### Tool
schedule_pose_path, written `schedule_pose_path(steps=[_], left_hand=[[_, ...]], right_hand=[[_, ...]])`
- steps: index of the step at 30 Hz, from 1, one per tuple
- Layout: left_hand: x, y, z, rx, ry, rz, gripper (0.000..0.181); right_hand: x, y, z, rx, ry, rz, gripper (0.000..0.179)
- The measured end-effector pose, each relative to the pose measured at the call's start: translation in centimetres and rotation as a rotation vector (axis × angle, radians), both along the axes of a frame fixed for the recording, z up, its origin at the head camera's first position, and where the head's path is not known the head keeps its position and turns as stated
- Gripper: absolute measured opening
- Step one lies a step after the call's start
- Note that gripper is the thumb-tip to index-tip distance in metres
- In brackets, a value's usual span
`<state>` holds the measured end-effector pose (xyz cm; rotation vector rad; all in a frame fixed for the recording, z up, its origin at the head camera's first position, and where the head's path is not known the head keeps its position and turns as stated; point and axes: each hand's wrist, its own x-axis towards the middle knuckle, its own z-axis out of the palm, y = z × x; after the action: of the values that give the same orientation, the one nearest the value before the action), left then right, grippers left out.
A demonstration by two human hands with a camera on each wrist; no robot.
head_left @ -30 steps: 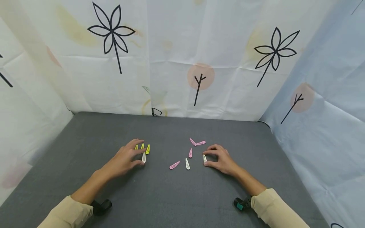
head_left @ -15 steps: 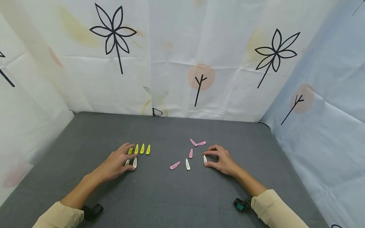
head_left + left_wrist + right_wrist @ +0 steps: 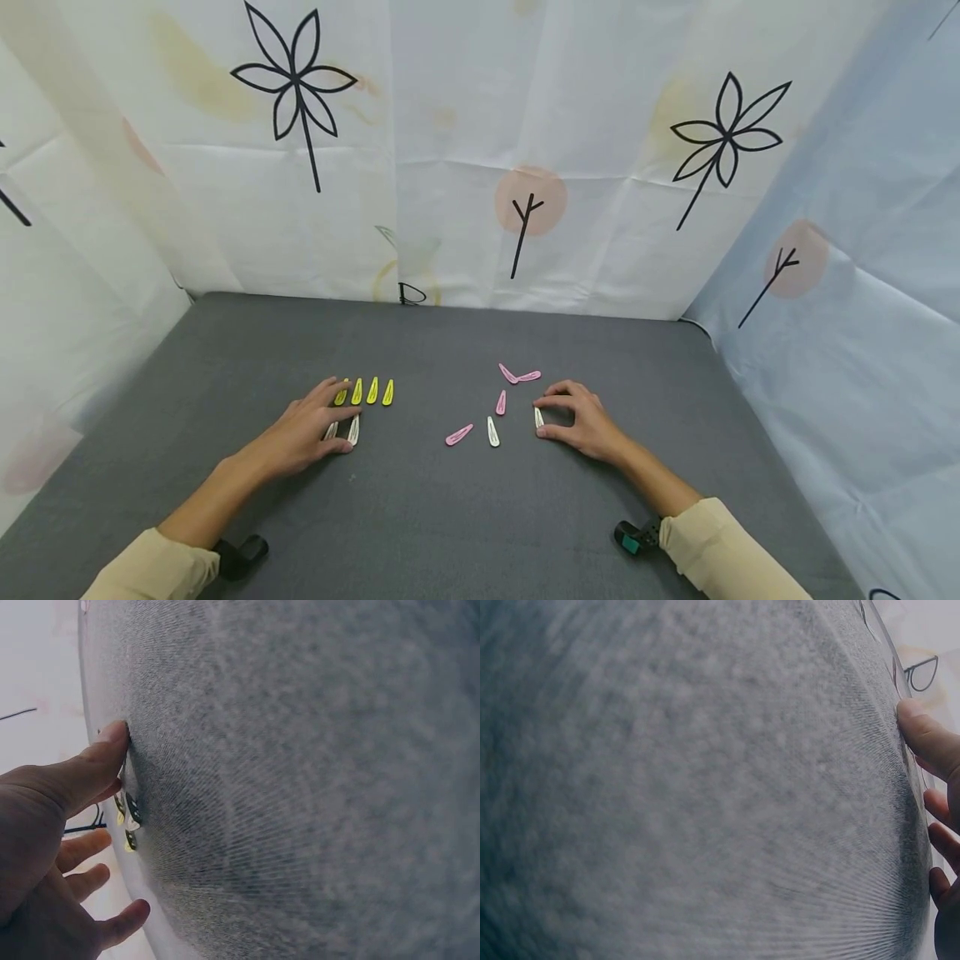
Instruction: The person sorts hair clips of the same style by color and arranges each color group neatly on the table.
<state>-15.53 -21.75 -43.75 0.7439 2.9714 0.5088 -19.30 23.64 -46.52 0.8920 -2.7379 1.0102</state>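
Note:
On the left, my left hand pinches a white snap hair clip between thumb and index finger, low over the table. A second white hair clip lies under that hand, partly covered. Just beyond is a row of several yellow hair clips, the leftmost half hidden by fingers. My right hand holds another white hair clip upright between thumb and index finger. In the left wrist view, the thumb reaches down to the cloth. The right wrist view shows the thumb at the table surface.
Between the hands lie a loose white hair clip and several pink hair clips. Two of the pink ones meet in a V at the back. A grey cloth covers the table; printed white curtains enclose its back and sides.
My left hand has shifted left and slightly toward me with a white hair clip, uncovering more yellow clips and a second white one. My right hand has stayed in place.

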Motion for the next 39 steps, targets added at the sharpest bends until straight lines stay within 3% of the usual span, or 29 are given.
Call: schedule_pose_path(steps=[12,39], left_hand=[[-0.19,-0.24,0.42,-0.031,-0.074,0.028,0.055],[-0.04,-0.50,0.42,0.025,-0.031,-0.015,0.057]], right_hand=[[-0.04,-0.06,0.03,0.002,-0.001,-0.008,0.037],[0.02,-0.01,0.03,0.001,-0.004,-0.004,0.038]])
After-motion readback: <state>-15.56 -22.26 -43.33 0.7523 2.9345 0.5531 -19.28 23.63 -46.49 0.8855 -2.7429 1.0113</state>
